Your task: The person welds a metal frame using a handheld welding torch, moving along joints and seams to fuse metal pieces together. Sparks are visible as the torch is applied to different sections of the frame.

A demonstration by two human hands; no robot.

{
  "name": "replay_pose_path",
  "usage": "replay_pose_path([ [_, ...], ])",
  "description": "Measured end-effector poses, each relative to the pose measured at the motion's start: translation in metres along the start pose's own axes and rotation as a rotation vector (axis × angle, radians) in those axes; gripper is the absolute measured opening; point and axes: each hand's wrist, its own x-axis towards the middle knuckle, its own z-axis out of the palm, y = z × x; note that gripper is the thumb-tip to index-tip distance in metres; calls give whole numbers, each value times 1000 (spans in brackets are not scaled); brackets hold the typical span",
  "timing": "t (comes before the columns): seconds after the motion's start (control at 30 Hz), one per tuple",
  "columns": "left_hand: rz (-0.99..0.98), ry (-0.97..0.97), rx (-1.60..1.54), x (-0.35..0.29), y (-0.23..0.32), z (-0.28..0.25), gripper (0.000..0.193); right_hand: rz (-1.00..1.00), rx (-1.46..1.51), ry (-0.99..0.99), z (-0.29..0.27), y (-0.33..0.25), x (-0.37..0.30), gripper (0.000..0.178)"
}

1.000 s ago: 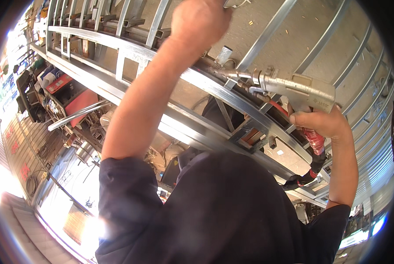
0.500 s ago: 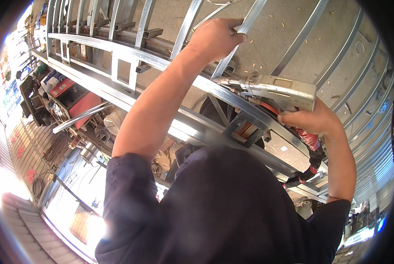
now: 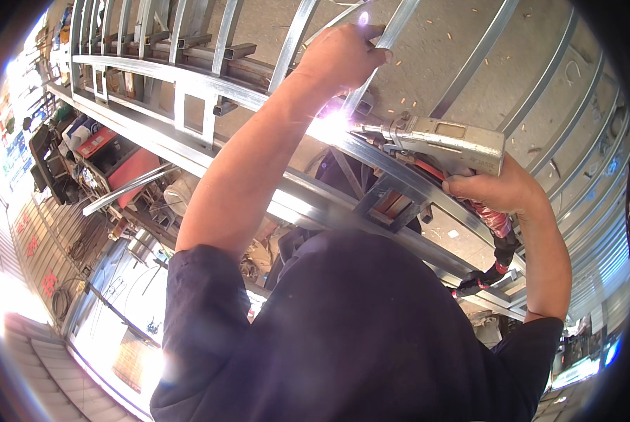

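My right hand (image 3: pixel 487 190) grips a boxy, pale welding gun (image 3: pixel 445 141) with red and black wrapping on its cable. A white-violet arc glares at the gun's nozzle, where a metal bar (image 3: pixel 392 35) meets the long silver rail (image 3: pixel 371 155). With fingers and thumb, my left hand (image 3: pixel 343 56) pinches that same bar farther up from the joint. The glare hides the joint itself. Around both hands, several parallel bars run away from the rail.
A second silver rail (image 3: pixel 153 137) runs nearer to me, beside the first. A red box-shaped unit (image 3: pixel 100 144) stands at the left, with metal tubes (image 3: pixel 129 190) sticking out nearby. Small orange bits lie scattered on the concrete floor (image 3: pixel 427 77) beyond the rails.
A bright arc has lit at the nozzle of the welding gun. Both hands keep nearly the same places and grips.
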Motion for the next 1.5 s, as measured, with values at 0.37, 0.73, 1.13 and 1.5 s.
replay_pose_path([
  [0.37, -17, 33, 63, 1, 1, 2, 47, -82, 1, -13, -2, 4, -2, 70],
  [0.73, 28, 68, 54, 4, -6, 6, 44, -77, -28, 0, -4, 12, -4, 71],
  [1.13, 225, 221, 71, -25, 47, 53, 48, 112, 57, 39, -37, 54, -56, 60],
  [1.5, 80, -130, -83, -17, 58, 76, 58, 121, 9, 72, -36, 87, -70, 55],
])
